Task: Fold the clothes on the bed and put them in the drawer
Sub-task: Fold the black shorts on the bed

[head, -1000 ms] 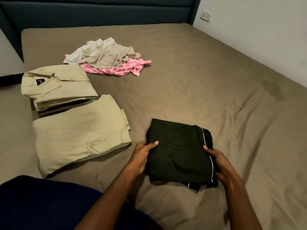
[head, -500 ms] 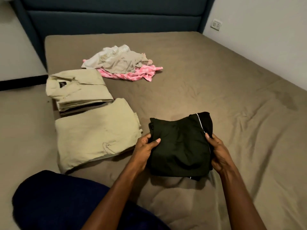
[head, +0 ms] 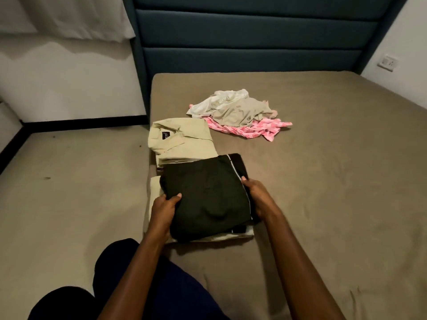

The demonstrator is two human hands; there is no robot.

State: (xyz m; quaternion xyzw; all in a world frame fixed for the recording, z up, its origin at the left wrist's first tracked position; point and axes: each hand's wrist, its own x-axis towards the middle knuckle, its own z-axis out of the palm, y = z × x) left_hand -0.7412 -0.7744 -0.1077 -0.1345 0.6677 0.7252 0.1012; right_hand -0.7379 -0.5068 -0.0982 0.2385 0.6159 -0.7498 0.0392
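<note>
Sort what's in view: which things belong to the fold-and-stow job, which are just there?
Job:
- folded black garment, gripped by left hand and right hand
- folded beige garment under it
- folded beige shirt
- unfolded pile of white, grey and pink clothes
- bed

Just there:
- headboard
- wall socket
- floor

No drawer in view.

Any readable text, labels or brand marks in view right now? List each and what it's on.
Dark neck label inside the collar of the folded beige shirt: has light print, too small and blurred to read.
No other text shows on the folded dark garment, the unfolded clothes pile or the wall socket.
</note>
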